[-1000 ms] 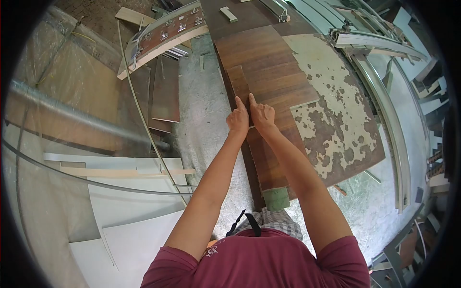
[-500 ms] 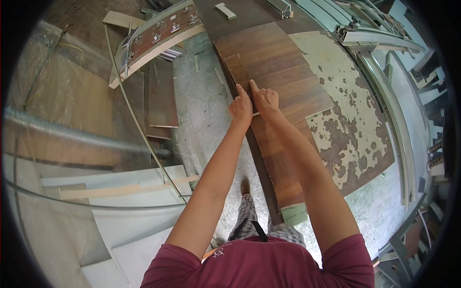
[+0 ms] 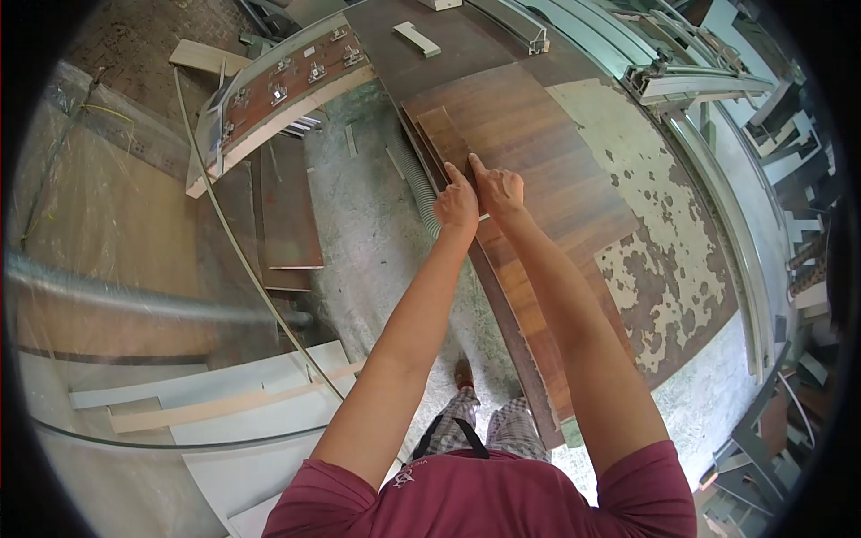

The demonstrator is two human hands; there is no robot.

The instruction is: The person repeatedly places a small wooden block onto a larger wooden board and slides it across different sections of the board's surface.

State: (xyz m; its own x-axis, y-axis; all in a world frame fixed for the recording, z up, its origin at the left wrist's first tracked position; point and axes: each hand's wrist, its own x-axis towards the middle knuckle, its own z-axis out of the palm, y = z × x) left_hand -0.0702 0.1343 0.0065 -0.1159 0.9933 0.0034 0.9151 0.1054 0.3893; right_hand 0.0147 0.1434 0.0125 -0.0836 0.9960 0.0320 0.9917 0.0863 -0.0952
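Note:
A narrow wood-grain board (image 3: 441, 131) lies along the left edge of a larger brown wood-grain panel (image 3: 556, 152). My left hand (image 3: 456, 206) is closed at the board's left edge, its index finger pointing forward along it. Close beside it, my right hand (image 3: 500, 190) presses on the board, index finger stretched ahead and the other fingers curled in. Parts of the board and the undersides of my fingers are hidden. A second wood-grain piece (image 3: 525, 296) reaches from below my hands toward my body.
Beneath the panels is a worktable with a patchy, peeling surface (image 3: 668, 251). A metal rail (image 3: 717, 193) runs along its right. A pale strip (image 3: 417, 39) lies at the far end. At left stand a board with metal hinges (image 3: 291, 81) and a ribbed hose (image 3: 420, 193).
My view has shifted slightly, so the table and panels appear turned a little. Both hands stay on the narrow board with almost the same hold.

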